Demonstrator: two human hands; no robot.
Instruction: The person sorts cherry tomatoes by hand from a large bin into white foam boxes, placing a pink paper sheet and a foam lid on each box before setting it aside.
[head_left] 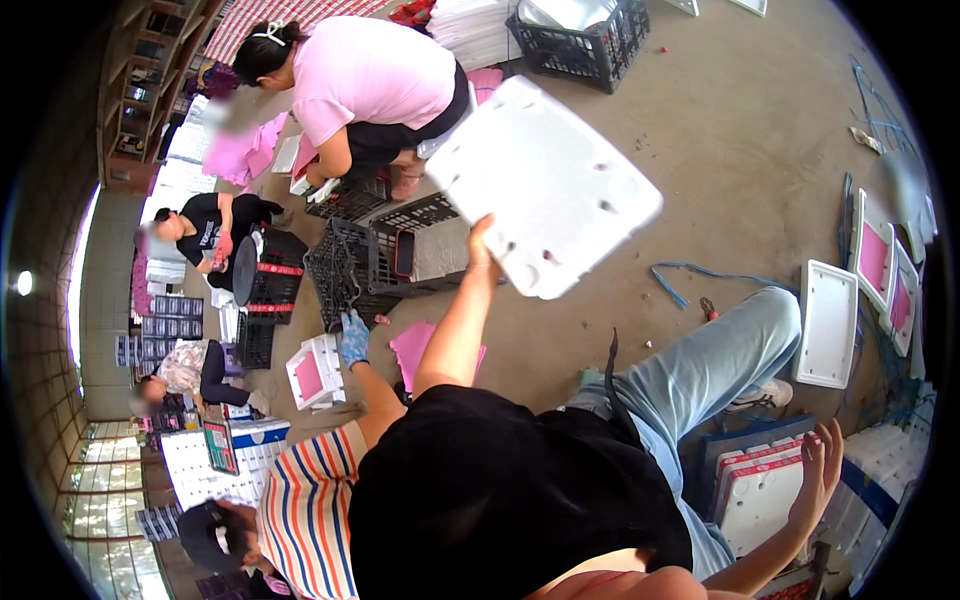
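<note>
A white foam lid (570, 160) with small dents and rounded corners is held up in front of me. My left hand (483, 250) grips it by its near left corner, with the fingers hidden behind the foam. Off to the lower right, my right hand (822, 470) has its fingers apart and nothing in it. Beneath that hand stand white foam boxes with red tape (762, 490). Beyond my left hand are a black plastic crate (385, 275) and a pink sheet (410, 350) on the floor.
A co-worker in stripes (305, 500) reaches a blue-gloved hand (353, 338) by a small foam box (315, 373). Another in pink (375, 75) bends over crates. White trays (828, 322) stand at right; blue straps (715, 272) lie on the floor.
</note>
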